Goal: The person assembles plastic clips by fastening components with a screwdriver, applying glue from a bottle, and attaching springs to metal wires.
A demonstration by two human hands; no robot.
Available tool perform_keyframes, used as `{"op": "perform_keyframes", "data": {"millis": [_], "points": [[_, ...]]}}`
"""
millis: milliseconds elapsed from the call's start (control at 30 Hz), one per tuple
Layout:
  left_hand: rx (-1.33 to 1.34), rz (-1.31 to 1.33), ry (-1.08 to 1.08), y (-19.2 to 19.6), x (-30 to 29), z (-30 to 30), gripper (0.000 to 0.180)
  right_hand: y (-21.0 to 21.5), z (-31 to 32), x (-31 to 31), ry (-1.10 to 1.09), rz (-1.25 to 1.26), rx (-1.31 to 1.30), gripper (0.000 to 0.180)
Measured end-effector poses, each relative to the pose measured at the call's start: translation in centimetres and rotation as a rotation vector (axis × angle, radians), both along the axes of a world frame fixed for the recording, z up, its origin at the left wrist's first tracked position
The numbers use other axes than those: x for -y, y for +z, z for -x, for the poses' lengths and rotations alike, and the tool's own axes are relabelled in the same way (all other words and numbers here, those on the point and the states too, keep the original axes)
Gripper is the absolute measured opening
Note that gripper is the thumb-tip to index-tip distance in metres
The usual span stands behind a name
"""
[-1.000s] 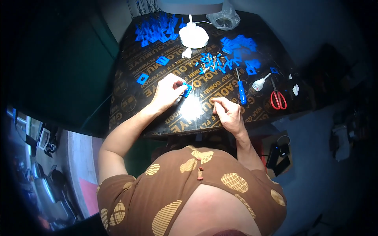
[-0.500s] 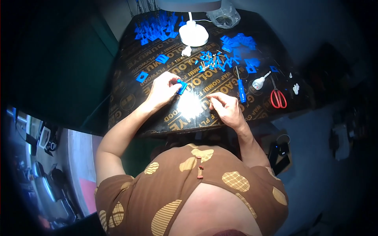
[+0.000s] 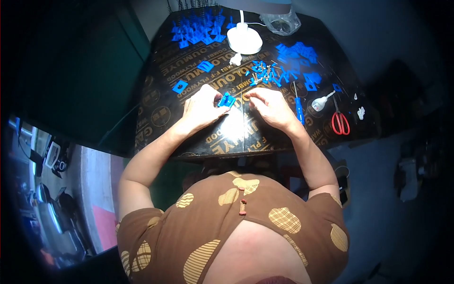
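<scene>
The left hand [image 3: 202,106], angled far and right, pinches a blue piece [image 3: 227,101] over the near half of the table [image 3: 158,113]. The piece's stub points roughly far; its long axis is unclear. The right hand [image 3: 273,109], angled far and left, curls its fingers just beside; I cannot tell what they grip, if anything.

The dark printed table [image 3: 163,97] bore a white lamp base [image 3: 244,41] at twelve o'clock, a blue cluster [image 3: 195,35] between ten and eleven, a blue plate [image 3: 184,84] at nine, a blue pile [image 3: 298,53] at two, and red-handled scissors [image 3: 339,114] and a blue screwdriver [image 3: 299,108] at four
</scene>
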State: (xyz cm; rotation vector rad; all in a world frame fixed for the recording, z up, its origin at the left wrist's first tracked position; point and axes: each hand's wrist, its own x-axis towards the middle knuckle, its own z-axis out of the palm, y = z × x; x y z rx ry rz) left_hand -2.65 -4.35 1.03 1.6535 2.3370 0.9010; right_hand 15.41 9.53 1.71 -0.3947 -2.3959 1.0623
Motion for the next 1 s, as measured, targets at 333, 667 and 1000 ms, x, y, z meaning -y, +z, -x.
{"op": "perform_keyframes", "data": {"millis": [333,667,1000], "points": [[-0.226,-0.246,-0.135,-2.2,-0.6,0.1,0.034,0.4,2.5,-1.0,0.061,-0.082,0.069,0.021],[-0.151,-0.241,-0.166,-3.1,-0.7,0.4,0.029,0.0,4.5,-0.4,0.124,-0.141,0.082,0.029],[0.031,-0.226,-0.087,-2.8,-0.3,0.6,0.036,-0.2,4.9,-1.1,0.023,0.167,0.038,0.018]]}}
